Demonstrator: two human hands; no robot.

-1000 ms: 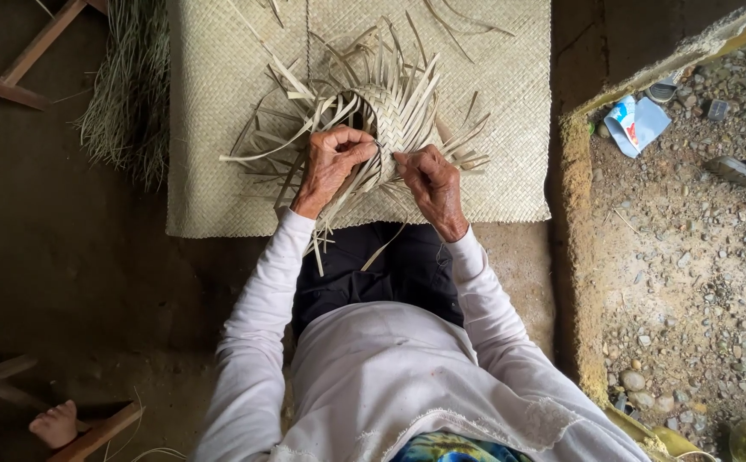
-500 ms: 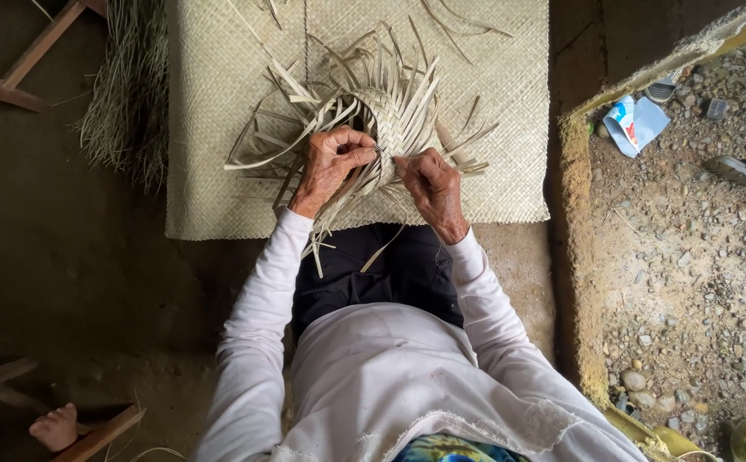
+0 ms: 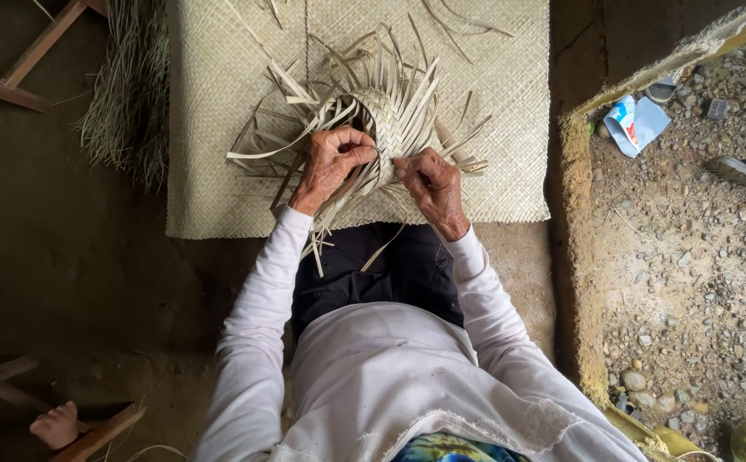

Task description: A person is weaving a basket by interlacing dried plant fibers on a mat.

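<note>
Straw-coloured leaf strips make up one half-woven piece (image 3: 390, 120), a small rounded thing with loose ends sticking out all around it, too many to count, sitting at the near-middle of one big woven mat (image 3: 492, 128). Two hands are on it: the left hand (image 3: 332, 162) is curled tight around a bunch of strips on the left side of the piece, and the right hand (image 3: 428, 181) pinches a strip between thumb and fingertips just to the right, the two hands almost touching. Both arms are in long white sleeves, with a dark lap below the work and a few strips hanging over it. Left of the mat there's one bundle of greenish dried leaves (image 3: 129, 94) lying on the bare dirt floor (image 3: 65, 248). Far left you can see one wooden frame (image 3: 22, 73), and near left another wooden frame (image 3: 91, 432) with one bare foot (image 3: 56, 425) of somebody else beside it. On the right, one raised concrete edge (image 3: 574, 257) separates the floor from gravel ground (image 3: 698, 282), where one crumpled blue-and-white wrapper (image 3: 633, 124) lies.
</note>
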